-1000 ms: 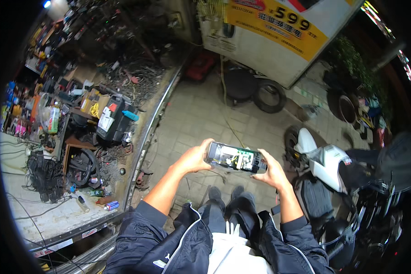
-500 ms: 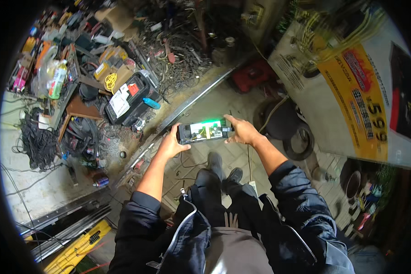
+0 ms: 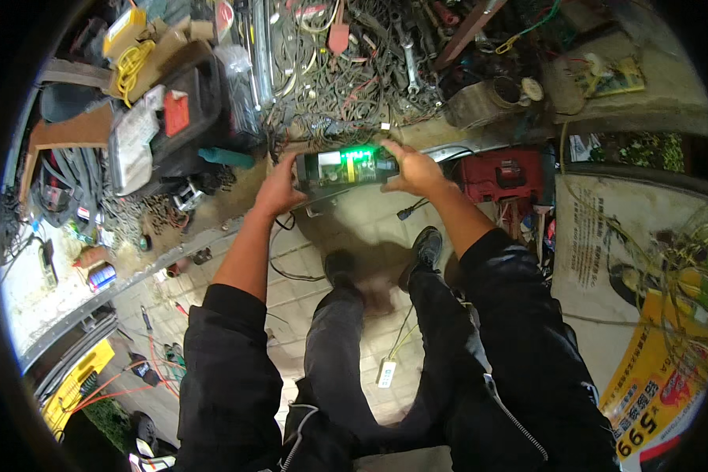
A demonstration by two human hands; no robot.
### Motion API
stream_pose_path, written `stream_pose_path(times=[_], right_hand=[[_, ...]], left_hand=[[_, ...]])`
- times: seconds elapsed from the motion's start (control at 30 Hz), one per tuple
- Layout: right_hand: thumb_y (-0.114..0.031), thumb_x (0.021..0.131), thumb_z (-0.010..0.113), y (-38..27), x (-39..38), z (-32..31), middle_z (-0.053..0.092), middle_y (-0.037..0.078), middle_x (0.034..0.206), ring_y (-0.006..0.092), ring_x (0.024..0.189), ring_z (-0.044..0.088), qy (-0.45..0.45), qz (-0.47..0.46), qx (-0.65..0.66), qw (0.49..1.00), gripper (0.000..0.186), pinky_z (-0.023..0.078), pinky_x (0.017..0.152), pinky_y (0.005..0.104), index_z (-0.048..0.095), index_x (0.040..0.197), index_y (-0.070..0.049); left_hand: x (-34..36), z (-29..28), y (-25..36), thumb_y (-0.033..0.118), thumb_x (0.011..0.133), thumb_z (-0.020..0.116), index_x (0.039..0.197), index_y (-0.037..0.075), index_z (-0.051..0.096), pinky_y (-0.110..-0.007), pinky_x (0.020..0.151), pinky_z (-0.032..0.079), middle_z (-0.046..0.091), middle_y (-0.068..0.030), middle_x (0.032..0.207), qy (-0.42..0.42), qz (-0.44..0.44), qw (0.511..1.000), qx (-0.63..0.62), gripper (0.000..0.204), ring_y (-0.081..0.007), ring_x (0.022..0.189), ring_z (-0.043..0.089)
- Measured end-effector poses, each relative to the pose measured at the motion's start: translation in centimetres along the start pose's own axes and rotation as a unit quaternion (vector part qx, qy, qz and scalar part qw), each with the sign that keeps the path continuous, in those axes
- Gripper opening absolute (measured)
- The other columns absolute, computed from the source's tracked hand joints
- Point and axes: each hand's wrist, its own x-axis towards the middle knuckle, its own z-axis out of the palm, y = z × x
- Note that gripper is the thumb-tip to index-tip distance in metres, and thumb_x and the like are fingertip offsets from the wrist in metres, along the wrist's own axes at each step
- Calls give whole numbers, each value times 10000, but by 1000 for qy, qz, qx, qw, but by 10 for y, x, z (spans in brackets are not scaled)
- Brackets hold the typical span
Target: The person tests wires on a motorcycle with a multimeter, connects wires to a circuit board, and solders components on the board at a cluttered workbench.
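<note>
Between my two hands is a dark, block-shaped device (image 3: pixel 316 175) with a lit display and bright green light along its top edge. It lies lengthwise from left to right. My left hand (image 3: pixel 280 187) grips its left end, and my right hand (image 3: pixel 417 170) grips the right end. Both hands have thumbs on the near side and fingers toward the far side. The device's exact kind is not clear. It is held above the floor, close to the edge of the cluttered ledge (image 3: pixel 236 216).
Tools, cables and a wrench (image 3: pixel 410 64) lie heaped beyond the ledge. A black toolbox (image 3: pixel 193 118) with papers on it stands left. At right are a red case (image 3: pixel 499 175) and a printed banner (image 3: pixel 586 236). A white power strip (image 3: pixel 386 374) lies between my legs.
My view and body have turned rightward, and I stand closer to the ledge. The tool heap now lies straight ahead. Both hands still hold the device.
</note>
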Motion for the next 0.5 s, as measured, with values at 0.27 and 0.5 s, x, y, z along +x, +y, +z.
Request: stream_pose_path(times=[0.27, 0.5], right_hand=[[-407, 629, 811, 11, 72, 34, 523, 189, 1175, 409, 987, 577, -30, -41, -69, 996, 955, 482, 828, 480, 289, 1418, -277], [-177, 726, 743, 52, 59, 31, 571, 122, 1040, 364, 948, 583, 67, -151, -38, 985, 388, 486, 780, 434, 621, 1091, -125]], left_hand=[[23, 21, -38, 166, 579, 826, 1355, 171, 358, -420, 857, 469, 515, -168, 1145, 74, 12, 994, 77, 906, -363, 1045, 526], [14, 22, -21, 211, 540, 862, 1383, 165, 328, -419, 872, 456, 478, -177, 1135, 82, -27, 994, 63, 999, -378, 1065, 502]])
